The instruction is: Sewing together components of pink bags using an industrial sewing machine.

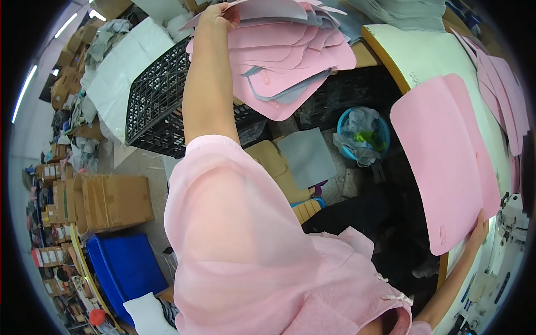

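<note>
In the head view, the person's bare left hand [226, 19] is near 12 o'clock, thumb and fingers closed on the edge of a smooth pink-and-grey flat sheet [268, 12] at the top of the pile; whether it takes in one layer or several, I cannot tell. Below it, the fanned stack of round-cornered pink and grey sheets [279, 56] lies staggered beside a black lattice plastic crate [159, 95] at 10 o'clock, and the stagger probably makes single edges easier to catch. At 3 o'clock, a large pink round-cornered panel [441, 156] lies on the pale-topped table with a tan edge [407, 53], overhanging its inner side. The bare right hand [477, 229], between 3 and 4 o'clock, pinches the panel's lower outer edge narrowly, likely to steady it against sliding off while the left arm is stretched away. More loose pink sheets [497, 89] lie overlapped between 2 and 3 o'clock, on the table's far side, seemingly set there to leave the near side to the panel.
</note>
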A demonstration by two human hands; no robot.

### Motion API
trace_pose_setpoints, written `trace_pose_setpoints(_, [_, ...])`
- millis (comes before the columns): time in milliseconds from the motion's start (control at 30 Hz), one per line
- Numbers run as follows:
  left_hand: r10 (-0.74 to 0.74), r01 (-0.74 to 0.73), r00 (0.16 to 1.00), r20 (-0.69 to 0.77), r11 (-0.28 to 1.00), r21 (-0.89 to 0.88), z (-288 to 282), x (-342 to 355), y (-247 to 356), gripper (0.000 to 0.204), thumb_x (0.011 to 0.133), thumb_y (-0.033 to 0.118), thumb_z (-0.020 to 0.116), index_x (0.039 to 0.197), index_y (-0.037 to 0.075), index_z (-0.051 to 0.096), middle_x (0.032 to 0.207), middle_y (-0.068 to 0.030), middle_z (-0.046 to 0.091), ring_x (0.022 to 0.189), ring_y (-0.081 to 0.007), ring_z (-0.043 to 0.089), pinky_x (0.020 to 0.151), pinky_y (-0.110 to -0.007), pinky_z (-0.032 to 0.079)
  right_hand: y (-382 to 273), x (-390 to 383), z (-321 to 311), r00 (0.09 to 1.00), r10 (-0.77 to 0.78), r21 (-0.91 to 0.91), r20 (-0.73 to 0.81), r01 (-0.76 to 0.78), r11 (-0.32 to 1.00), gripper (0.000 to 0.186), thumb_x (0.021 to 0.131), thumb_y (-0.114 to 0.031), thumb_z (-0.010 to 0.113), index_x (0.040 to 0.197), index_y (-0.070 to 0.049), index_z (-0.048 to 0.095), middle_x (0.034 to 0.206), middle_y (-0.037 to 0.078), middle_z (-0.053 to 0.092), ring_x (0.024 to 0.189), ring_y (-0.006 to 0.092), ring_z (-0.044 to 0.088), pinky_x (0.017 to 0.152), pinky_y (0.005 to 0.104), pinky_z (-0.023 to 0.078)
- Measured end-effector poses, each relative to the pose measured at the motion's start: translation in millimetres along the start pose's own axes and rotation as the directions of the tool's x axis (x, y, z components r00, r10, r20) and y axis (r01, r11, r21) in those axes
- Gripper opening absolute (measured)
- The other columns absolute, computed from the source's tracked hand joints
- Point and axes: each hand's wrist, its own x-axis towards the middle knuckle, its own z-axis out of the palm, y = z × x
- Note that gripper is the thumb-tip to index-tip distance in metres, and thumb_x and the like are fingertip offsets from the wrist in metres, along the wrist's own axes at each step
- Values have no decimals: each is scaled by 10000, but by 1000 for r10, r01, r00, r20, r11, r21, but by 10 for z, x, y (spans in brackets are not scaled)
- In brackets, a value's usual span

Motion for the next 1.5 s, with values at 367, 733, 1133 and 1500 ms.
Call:
trace_pose_setpoints(367, [260,-221,957,-129,940,258,-471,-441,-774,440,723,13,575,1137,-11,430,1072,-157,531,947,-273,543,769,-422,460,-10,-61,35,999,-19,-43,-29,18,999,421,846,-214,513,1162,53,436,1085,86,524,951,144,496,825,240,382])
trace_pose_setpoints(733, [171,-161,960,-221,985,62,-124,-151,-468,246,741,57,563,975,-17,547,1024,-151,565,892,-298,563,772,-428,454,-43,-142,132,993,-97,-79,-66,91,993,380,838,-221,529,1090,61,500,1000,80,566,879,125,512,787,230,394])
trace_pose_setpoints(1133, [462,-612,790,403,625,485,-294,723,119,406,733,18,563,1130,-3,481,1083,-151,542,968,-250,541,819,-335,434,184,-37,130,991,-127,-53,-40,125,991,369,836,-219,532,1089,48,513,1007,82,571,888,116,518,794,223,389])
trace_pose_setpoints(1500, [379,-129,925,-3,321,938,-578,-31,-953,272,777,167,501,1010,33,546,873,-80,625,778,-207,579,694,-288,450,41,-120,-115,986,-109,-129,-130,92,987,380,839,-231,529,1102,42,506,1035,78,559,924,118,508,812,219,377])
